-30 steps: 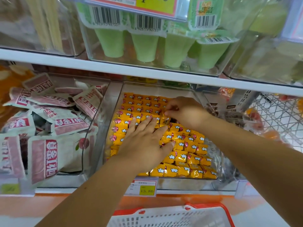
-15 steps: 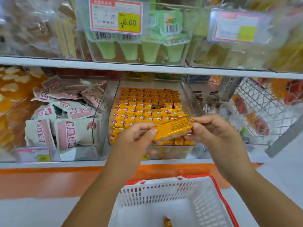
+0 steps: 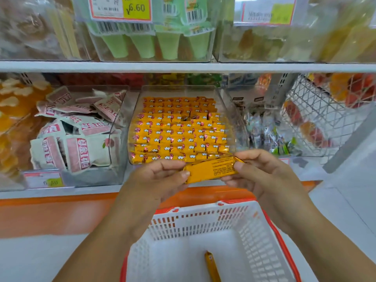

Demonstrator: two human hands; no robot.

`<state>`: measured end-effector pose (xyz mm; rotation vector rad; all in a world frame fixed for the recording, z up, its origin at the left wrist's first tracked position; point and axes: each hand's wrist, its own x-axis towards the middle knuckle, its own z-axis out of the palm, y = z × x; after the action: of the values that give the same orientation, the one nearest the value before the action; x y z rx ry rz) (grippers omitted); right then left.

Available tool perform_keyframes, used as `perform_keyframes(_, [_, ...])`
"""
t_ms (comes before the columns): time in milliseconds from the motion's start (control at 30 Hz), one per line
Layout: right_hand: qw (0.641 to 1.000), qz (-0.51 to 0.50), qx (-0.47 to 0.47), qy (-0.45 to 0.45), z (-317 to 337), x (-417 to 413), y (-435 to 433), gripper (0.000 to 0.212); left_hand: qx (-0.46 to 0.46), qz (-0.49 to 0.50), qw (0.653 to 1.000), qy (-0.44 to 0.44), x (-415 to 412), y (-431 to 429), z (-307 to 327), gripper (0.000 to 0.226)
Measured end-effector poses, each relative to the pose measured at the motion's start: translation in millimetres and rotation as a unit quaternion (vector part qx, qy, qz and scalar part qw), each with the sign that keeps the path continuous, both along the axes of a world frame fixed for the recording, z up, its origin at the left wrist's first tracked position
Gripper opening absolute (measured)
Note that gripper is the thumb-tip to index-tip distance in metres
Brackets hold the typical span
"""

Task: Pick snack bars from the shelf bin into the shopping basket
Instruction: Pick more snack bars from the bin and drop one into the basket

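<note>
A: Held snack bar [image 3: 211,168]: where is it, taken from the shelf bin [image 3: 133,119]?
B: Just in front of the bin's front wall. It lies crosswise, right end a little higher. Orange-yellow wrapper, small print facing up.

A: Grip?
B: Both hands. The left hand [image 3: 156,180] pinches the bar's left end between thumb and fingers. The right hand [image 3: 262,171] pinches the right end, its thumb just short of the wrapper's crimp. The bar's middle runs bare between the two grips.

A: Inside the bin?
B: Yellow bars [image 3: 177,135] of the same kind, packed in tight rows. One small dark gap toward the back centre.

A: Basket?
B: The shopping basket [image 3: 203,218], white with a red rim, is below and in front of the bin, under the hands. A second bar [image 3: 211,265] lies on its floor, lengthwise toward the bin.

A: Neighbours?
B: Left of the bin is a heap of pink-and-white packets [image 3: 81,143] in another clear bin. Right of it are small wrapped sweets [image 3: 268,135], with a wire basket [image 3: 317,110] beyond them. On the shelf above the bin stand green cups [image 3: 154,45], and a price tag [image 3: 122,7] above them reads 6.60.
</note>
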<state>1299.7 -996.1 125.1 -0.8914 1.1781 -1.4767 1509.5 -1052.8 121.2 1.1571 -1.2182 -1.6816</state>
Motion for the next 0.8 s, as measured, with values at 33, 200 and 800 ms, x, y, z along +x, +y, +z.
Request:
perform_keyframes(33, [1.000, -0.001, 0.000, -0.010, 0.1, -3.0, -2.0, 0.027, -0.003, -0.015, 1.000, -0.007, 1.3, -2.5, 0.1, 0.040])
perform_keyframes(200, [1.000, 0.003, 0.002, -0.014, -1.1, -9.1, -14.0, 0.022, -0.011, 0.005, 1.000, 0.013, 2.4, -18.2, 0.3, 0.030])
perform_keyframes(800, [0.992, -0.031, 0.002, 0.125, -17.9, -5.8, -23.4, 0.056, -0.043, 0.063, 0.996, 0.034, -6.6, -22.7, -6.5, 0.013])
